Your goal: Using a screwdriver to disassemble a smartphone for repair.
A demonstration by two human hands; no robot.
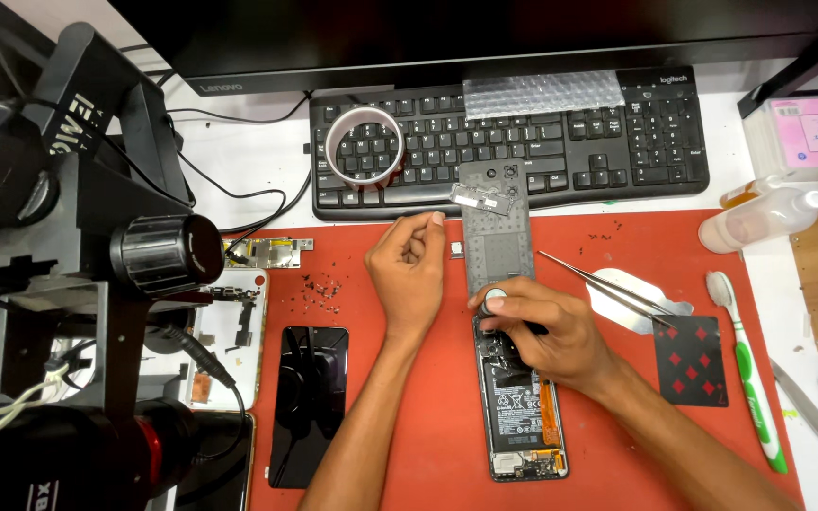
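The opened phone (521, 407) lies under our right hand (546, 336), clamped on a screwdriver (495, 301); our left hand (411, 270), beside it, pinches together.

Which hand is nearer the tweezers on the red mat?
Right. The right hand rests on the opened phone, just left of the tweezers; the left hand is farther left, beyond the grey strip.
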